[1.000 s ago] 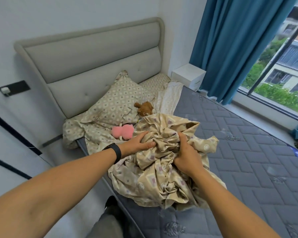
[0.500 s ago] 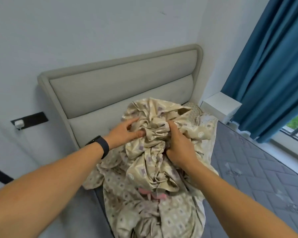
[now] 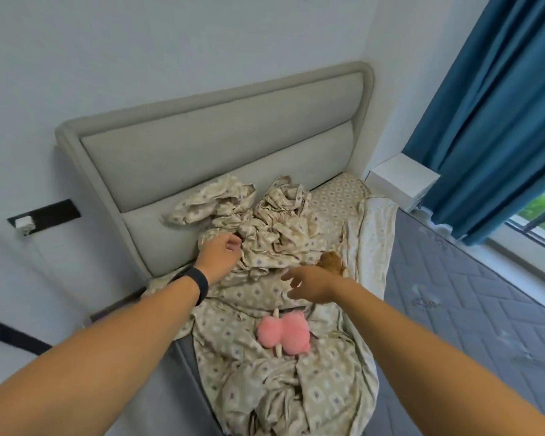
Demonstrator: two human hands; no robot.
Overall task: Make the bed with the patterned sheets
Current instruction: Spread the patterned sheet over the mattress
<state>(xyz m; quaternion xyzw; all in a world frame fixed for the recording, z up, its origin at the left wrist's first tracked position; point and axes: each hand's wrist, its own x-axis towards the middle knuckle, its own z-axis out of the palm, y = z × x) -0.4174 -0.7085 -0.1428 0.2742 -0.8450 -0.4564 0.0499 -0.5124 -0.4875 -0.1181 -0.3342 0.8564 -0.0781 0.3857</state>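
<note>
A crumpled beige patterned sheet lies bunched against the grey padded headboard at the head of the bed. More patterned bedding trails down the bed's left side over the bare grey mattress. My left hand, a black band on its wrist, hovers at the bundle's left edge with loosely curled fingers holding nothing. My right hand floats just below the bundle, fingers spread and empty.
A pink plush toy lies on the bedding below my hands. A brown plush peeks out right of my right hand. A patterned pillow sits by a white nightstand, with blue curtains and a window beyond.
Both hands let go of the bundled sheet, which now lies against the headboard. The hands have drawn back from it and opened.
</note>
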